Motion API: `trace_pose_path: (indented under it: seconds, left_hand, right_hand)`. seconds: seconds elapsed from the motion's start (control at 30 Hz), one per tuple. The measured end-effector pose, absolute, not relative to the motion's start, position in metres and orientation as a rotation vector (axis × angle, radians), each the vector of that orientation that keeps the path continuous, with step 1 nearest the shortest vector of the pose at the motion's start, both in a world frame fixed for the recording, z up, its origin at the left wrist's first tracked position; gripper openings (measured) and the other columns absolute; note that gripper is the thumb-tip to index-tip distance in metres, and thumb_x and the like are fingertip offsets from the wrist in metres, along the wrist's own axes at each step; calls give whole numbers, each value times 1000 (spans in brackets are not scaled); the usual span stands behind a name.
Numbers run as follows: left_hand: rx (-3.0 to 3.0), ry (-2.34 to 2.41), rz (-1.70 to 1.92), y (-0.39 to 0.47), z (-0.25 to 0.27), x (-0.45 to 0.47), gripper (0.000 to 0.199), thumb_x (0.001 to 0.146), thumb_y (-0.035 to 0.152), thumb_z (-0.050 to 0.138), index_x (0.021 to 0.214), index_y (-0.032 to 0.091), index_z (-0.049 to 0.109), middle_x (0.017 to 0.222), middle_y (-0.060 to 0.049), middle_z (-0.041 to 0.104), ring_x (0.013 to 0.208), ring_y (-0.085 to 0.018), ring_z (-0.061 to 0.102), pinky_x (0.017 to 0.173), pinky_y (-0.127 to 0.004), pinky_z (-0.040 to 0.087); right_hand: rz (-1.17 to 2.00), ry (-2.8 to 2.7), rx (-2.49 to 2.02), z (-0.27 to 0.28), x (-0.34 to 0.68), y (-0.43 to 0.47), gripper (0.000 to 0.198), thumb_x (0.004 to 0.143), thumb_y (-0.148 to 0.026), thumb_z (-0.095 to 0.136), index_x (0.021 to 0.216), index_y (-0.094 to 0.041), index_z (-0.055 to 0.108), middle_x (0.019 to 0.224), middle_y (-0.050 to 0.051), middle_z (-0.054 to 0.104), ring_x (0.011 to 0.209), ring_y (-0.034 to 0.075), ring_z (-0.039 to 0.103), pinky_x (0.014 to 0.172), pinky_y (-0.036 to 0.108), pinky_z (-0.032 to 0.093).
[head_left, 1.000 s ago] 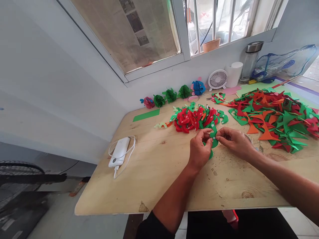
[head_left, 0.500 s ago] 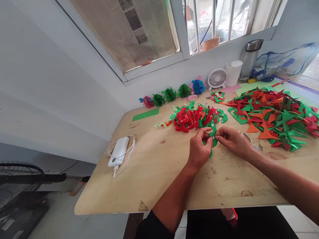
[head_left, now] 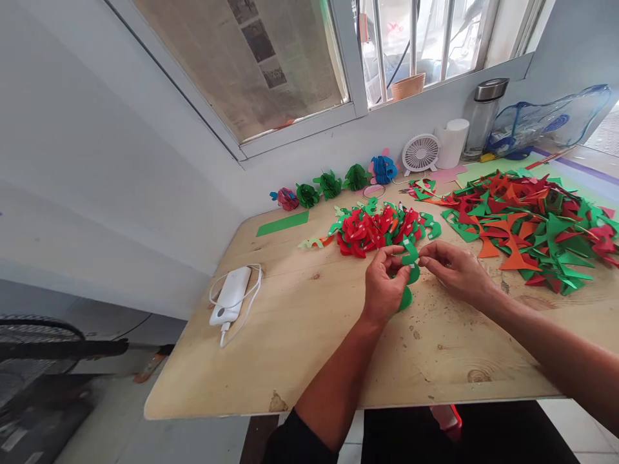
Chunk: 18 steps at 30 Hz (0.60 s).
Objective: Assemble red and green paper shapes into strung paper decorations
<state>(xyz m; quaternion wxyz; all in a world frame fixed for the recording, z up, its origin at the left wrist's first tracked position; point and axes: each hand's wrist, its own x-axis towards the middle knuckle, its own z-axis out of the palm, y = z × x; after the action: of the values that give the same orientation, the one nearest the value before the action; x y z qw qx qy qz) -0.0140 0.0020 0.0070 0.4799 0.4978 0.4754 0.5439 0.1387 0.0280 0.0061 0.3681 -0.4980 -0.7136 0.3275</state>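
Observation:
A wavy green paper cutout with small white squares on it is pinched between the thumb and fingers of my left hand, above the table. Close to its right edge is my right hand, its thumb and index finger pressed together. Whatever may be between those fingertips is too small to make out. Just beyond my hands lies a pile of red cutouts mixed with green ones, several bearing the same white squares.
A large heap of red, orange and green paper scraps spreads at the right. A white power bank with a cable and a green paper strip lie at left. Along the wall stand folded paper figures, a small fan and a glass bottle.
My right fingertips have come away from the green cutout, leaving a small gap. My left hand has shifted slightly left and tilted the cutout, showing more of its lower part.

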Motion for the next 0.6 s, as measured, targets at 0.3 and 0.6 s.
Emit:
trace_pose_path:
  seconds: [0.3,0.6]
  left_hand:
    - [1125,1120,1347,2,6,-13,35,67,16,65,100,16,57,80,-4,68,71,-13,63,66,-24,50]
    - [1155,1145,1304,3,8,-13,23,67,18,64,90,16,60,67,0,63,60,-10,58,59,-22,46]
  right_hand:
    - [1025,-1836,-1237,2,139,30,26,78,-44,54,72,-20,59,60,-2,50,53,11,41,48,24,33]
    - [1093,-1770,-1257,2,141,32,21,74,-36,57,63,-20,50,55,-5,39,50,9,32,45,24,26]
